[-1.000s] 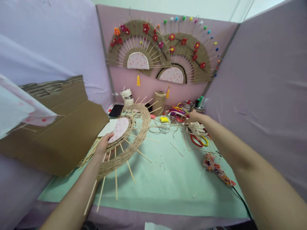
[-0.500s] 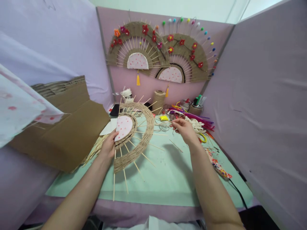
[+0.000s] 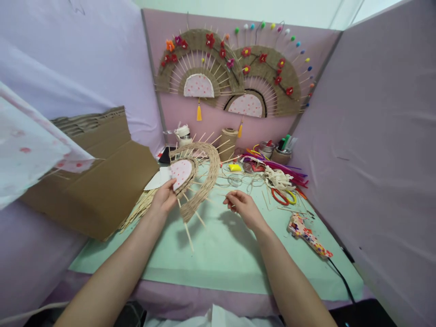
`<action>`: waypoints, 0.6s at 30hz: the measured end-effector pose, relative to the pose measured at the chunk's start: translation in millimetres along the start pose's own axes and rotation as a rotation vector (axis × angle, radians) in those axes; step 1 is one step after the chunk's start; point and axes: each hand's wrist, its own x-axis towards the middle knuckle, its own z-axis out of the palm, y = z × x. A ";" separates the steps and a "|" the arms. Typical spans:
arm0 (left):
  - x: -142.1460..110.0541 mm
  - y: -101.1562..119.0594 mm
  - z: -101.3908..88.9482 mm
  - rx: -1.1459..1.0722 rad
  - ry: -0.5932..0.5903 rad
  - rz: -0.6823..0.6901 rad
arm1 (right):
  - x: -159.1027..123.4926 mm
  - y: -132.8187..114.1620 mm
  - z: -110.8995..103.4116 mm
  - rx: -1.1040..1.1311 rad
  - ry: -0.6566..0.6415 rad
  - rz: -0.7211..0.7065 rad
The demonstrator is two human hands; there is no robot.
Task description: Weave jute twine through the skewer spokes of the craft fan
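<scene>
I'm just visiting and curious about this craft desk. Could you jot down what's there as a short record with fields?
Left hand: left hand grips the half-woven fan at its pink centre, tilted up off the mat.
Right hand: right hand hovers over the mat, fingers curled; whether it pinches twine is unclear.
Right side: scissors, patterned glue gun.
Back wall: two finished fans.
Left side: cardboard.

Right hand (image 3: 242,206) pulled back from the clutter at the far right — now over the bench just right of the woven fan (image 3: 200,175), fingers pinched on a thin strand. Left hand (image 3: 165,197) has tipped the fan up on edge — it lay flatter before.
</scene>
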 end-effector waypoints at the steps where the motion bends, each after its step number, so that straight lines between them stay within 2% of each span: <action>1: 1.1 -1.8 6.4 -0.021 -0.010 0.015 | -0.5 -2.2 -0.2 0.075 0.010 0.014; 4: 4.0 -11.4 20.7 -0.086 -0.053 0.043 | -1.3 -5.4 -3.4 0.270 0.011 0.070; 7: 6.8 -23.4 22.1 -0.121 -0.086 0.034 | -2.0 -6.2 -8.2 0.385 -0.031 0.154; 12: 9.4 -36.2 9.3 -0.140 -0.068 0.038 | -4.0 -9.9 -14.9 0.560 -0.280 0.303; 15: 6.4 -40.7 6.7 -0.109 -0.110 0.060 | -3.4 -8.3 -16.0 0.584 -0.382 0.361; 18: 0.8 -44.8 9.2 -0.046 -0.177 0.081 | -2.7 -4.1 -14.7 0.532 -0.370 0.375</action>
